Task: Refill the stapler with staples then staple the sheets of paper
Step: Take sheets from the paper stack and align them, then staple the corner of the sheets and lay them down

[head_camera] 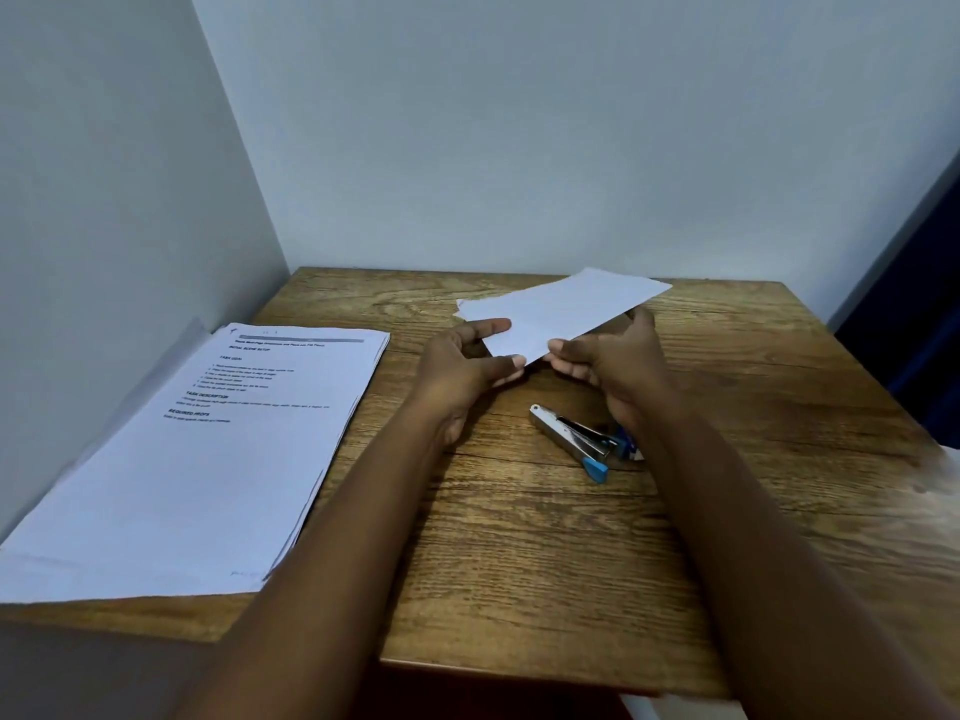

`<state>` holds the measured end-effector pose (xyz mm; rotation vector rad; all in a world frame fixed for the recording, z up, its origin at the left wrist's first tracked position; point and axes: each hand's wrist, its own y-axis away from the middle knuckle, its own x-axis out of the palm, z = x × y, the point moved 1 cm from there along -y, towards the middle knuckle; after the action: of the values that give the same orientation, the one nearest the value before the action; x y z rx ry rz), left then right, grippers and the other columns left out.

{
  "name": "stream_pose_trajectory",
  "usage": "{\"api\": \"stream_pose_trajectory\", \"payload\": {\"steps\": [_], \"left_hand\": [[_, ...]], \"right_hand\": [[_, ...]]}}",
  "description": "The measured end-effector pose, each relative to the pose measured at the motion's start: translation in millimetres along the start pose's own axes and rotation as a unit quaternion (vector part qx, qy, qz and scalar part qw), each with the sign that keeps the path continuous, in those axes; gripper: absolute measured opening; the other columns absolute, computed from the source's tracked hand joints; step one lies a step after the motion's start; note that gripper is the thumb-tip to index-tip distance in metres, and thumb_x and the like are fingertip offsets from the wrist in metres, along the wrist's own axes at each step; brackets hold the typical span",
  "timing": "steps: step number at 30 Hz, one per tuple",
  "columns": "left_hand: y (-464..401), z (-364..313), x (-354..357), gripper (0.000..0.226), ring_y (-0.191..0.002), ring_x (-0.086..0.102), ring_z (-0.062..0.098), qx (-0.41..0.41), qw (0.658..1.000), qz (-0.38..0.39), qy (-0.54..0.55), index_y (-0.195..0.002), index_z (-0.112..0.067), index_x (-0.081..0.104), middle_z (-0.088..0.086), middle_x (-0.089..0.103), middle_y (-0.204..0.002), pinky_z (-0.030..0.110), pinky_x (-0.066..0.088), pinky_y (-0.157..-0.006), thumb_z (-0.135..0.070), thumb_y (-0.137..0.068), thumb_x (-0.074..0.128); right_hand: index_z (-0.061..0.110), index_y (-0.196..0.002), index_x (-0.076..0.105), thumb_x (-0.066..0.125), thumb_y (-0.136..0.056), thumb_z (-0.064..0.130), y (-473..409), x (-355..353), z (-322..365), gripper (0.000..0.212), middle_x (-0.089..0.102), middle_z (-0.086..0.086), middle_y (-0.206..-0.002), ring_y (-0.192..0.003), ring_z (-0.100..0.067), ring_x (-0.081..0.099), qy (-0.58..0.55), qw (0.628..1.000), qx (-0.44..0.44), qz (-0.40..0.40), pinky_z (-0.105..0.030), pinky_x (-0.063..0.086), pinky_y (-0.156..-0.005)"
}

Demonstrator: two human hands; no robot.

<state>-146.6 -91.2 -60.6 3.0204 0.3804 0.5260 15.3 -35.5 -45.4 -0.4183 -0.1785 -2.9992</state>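
A small set of blank white sheets (561, 309) is lifted above the middle of the wooden table (519, 563). My right hand (608, 361) pinches the set's near right edge, thumb on top. My left hand (467, 361) touches its near left corner with thumb and fingers spread on either side. A metal stapler with blue ends (576, 439) lies on the table just below and in front of my hands, partly behind my right wrist. A small blue and white thing beside it, under my wrist, is mostly hidden.
A thick stack of printed pages (208, 459) lies on the table's left side, overhanging the left edge. Walls close the back and left. A dark blue curtain (914, 324) hangs at the right.
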Motion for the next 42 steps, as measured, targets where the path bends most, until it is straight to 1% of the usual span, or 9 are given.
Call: {"api": "stream_pose_trajectory", "payload": {"steps": [9,14,20,27,32,36,39,40,42], "left_hand": [[2.6,-0.9,-1.8,0.055,-0.088,0.073,0.019,0.053,0.996,0.019,-0.066,-0.118,-0.014,0.071,-0.002,0.079,-0.086,0.033,0.059,-0.079,0.014,-0.071,0.079],[8.4,-1.1,-8.2,0.061,-0.065,0.042,0.024,0.068,0.988,0.055,-0.127,-0.126,-0.025,0.067,0.011,0.047,-0.06,0.042,0.046,-0.08,0.004,-0.074,0.081],[11.9,-1.7,-5.2,0.071,-0.043,0.036,0.003,0.09,0.975,0.099,-0.177,-0.138,-0.025,0.057,-0.01,0.037,-0.045,0.016,0.047,-0.052,0.007,-0.078,0.076],[10.9,-4.4,-8.1,0.059,-0.06,0.047,0.01,0.11,0.971,0.01,-0.213,-0.136,-0.029,0.059,0.002,0.05,-0.073,0.032,0.051,-0.07,-0.009,-0.084,0.077],[6.1,-6.8,-16.4,0.05,-0.057,0.033,0.024,0.082,0.985,-0.016,-0.151,-0.127,-0.025,0.067,0.004,0.048,-0.07,0.031,0.039,-0.057,0.007,-0.089,0.063],[9.0,-8.2,-15.5,0.048,-0.037,0.038,0.002,0.069,0.992,0.016,-0.101,-0.129,-0.018,0.066,-0.016,0.05,-0.051,0.018,0.034,-0.037,0.011,-0.091,0.057],[8.7,-13.4,-17.9,0.051,-0.051,0.056,-0.001,0.105,0.992,-0.015,-0.069,-0.126,-0.019,0.068,0.003,0.074,-0.083,0.016,0.047,-0.05,0.014,-0.089,0.057],[7.7,-14.3,-19.7,0.053,-0.05,0.052,0.0,0.119,0.99,-0.03,-0.067,-0.125,-0.021,0.069,0.002,0.034,-0.108,0.017,0.047,-0.052,0.015,-0.088,0.058],[5.1,-13.4,-24.5,0.057,-0.05,0.04,0.006,0.13,0.988,-0.051,-0.061,-0.124,-0.025,0.069,-0.005,0.044,-0.068,0.019,0.045,-0.053,0.014,-0.084,0.059]], "right_hand": [[0.011,-0.136,0.033,0.075,-0.07,-0.017,-10.0,-24.1,12.4,0.082,0.065,-0.019,-0.101,-0.065,-0.018,0.074,-0.081,0.991,-0.031,-0.106,-0.023,0.056,-0.056],[0.007,-0.135,0.033,0.069,-0.077,-0.017,-10.1,-47.0,22.0,0.072,0.064,-0.016,-0.078,-0.059,-0.018,0.061,-0.126,0.977,-0.058,-0.162,-0.021,0.052,-0.051],[0.013,-0.131,0.038,0.072,-0.078,-0.011,-12.5,-54.9,28.7,0.068,0.063,-0.01,-0.086,-0.065,-0.013,0.067,-0.143,0.965,-0.071,-0.21,-0.022,0.058,-0.058],[0.018,-0.119,0.05,0.074,-0.077,-0.007,-13.7,-56.2,24.0,0.054,0.064,-0.012,-0.088,-0.066,-0.017,0.067,0.097,0.963,-0.161,-0.193,-0.02,0.053,-0.054],[0.009,-0.109,0.064,0.068,-0.084,-0.006,-18.2,-54.6,20.4,0.03,0.07,-0.013,-0.101,-0.078,-0.018,0.071,0.117,0.965,-0.14,-0.188,-0.018,0.056,-0.057],[0.01,-0.117,0.061,0.073,-0.083,0.005,-19.6,-60.5,19.5,0.037,0.063,-0.009,-0.103,-0.077,-0.015,0.067,0.189,0.951,-0.15,-0.193,-0.028,0.058,-0.066],[0.027,-0.116,0.052,0.085,-0.069,0.036,-11.3,-57.0,22.1,0.058,0.06,-0.001,-0.098,-0.085,-0.012,0.06,0.348,0.921,-0.134,-0.114,-0.029,0.049,-0.066],[0.03,-0.112,0.053,0.086,-0.065,0.045,-6.9,-52.5,22.4,0.06,0.063,0.0,-0.092,-0.083,-0.011,0.061,0.384,0.914,-0.122,-0.045,-0.028,0.047,-0.065],[0.035,-0.104,0.056,0.083,-0.055,0.062,4.7,-39.0,19.2,0.062,0.066,0.0,-0.086,-0.078,-0.011,0.063,0.448,0.884,-0.083,0.099,-0.027,0.048,-0.064]]}}
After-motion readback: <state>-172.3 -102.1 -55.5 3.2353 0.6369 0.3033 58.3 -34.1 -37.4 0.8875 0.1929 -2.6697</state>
